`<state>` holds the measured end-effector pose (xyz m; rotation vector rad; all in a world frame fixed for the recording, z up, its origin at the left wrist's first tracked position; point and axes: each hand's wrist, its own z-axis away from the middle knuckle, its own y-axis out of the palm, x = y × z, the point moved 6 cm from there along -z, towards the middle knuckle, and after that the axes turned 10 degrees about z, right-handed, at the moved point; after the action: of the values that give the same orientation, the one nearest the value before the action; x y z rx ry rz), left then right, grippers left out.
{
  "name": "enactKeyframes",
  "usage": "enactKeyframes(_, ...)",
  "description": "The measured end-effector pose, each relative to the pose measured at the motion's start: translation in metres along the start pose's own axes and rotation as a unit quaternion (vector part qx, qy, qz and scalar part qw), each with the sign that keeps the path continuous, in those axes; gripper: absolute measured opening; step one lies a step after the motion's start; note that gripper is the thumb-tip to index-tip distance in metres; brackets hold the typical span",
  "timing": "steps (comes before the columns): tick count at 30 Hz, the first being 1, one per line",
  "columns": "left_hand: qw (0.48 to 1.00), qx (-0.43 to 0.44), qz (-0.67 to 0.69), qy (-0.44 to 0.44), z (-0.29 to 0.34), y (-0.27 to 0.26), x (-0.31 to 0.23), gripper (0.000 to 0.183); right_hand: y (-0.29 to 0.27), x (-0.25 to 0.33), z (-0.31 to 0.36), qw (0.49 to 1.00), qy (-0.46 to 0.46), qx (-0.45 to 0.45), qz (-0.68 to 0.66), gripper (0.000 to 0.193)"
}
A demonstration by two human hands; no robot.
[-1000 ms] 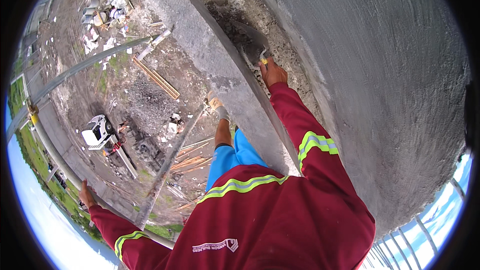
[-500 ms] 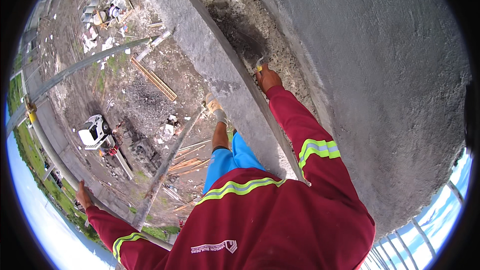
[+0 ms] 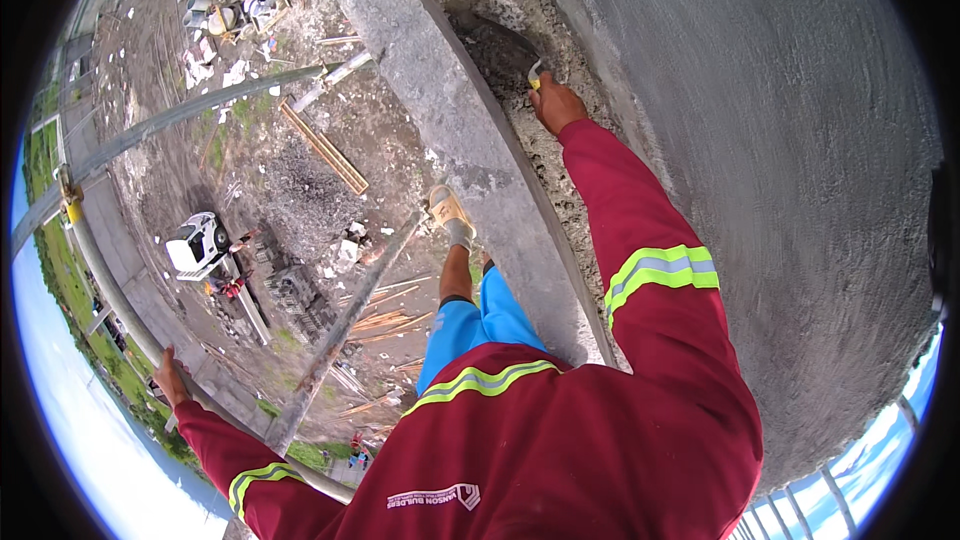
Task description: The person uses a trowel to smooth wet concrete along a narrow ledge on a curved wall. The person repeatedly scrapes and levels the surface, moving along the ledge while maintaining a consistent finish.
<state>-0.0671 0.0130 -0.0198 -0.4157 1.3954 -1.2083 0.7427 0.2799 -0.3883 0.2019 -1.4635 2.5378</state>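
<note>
My right hand [image 3: 557, 103] is closed around the yellow handle of a trowel [image 3: 505, 35]. The trowel's blade lies in dark, wet-looking mortar [image 3: 478, 52] inside a narrow concrete channel [image 3: 540, 155]. Over at the left, my left hand [image 3: 171, 378] is wrapped around a metal scaffold pipe [image 3: 112, 295], its fingers partly hidden behind the pipe.
A raised concrete ledge [image 3: 425, 90] borders the channel, and a grey plastered wall [image 3: 780, 170] rises on the right. My sandalled foot [image 3: 448, 208] is by a scaffold brace [image 3: 345, 325]. Far below are a white truck [image 3: 198, 245], timber planks [image 3: 325, 147] and rubble.
My right hand has moved forward along the channel with the trowel, and its blade now shows more clearly against the mortar. The left hand keeps its hold on the pipe. The view has shifted slightly.
</note>
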Motion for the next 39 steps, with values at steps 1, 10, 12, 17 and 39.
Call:
enactKeyframes(1,1.000,0.002,-0.004,0.001,-0.001,0.001,0.000,0.035,0.002,0.001,0.014,1.000,-0.016,0.009,-0.020,0.035)
enactKeyframes(10,1.000,0.007,0.020,0.005,0.006,0.004,-0.005,0.036,-0.061,0.019,-0.085,0.990,-0.047,-0.119,0.058,0.041)
enactKeyframes(12,1.000,-0.001,0.010,0.007,0.006,0.003,-0.006,0.036,-0.059,0.029,-0.101,0.979,-0.117,-0.100,0.132,0.036)
enactKeyframes(17,1.000,0.009,0.002,0.008,0.006,0.003,-0.006,0.034,-0.023,-0.007,-0.038,0.988,-0.135,0.050,0.063,0.034)
enactKeyframes(39,1.000,0.001,0.002,-0.018,0.003,0.002,0.000,0.033,0.075,-0.069,0.134,0.961,0.137,0.052,-0.235,0.052)
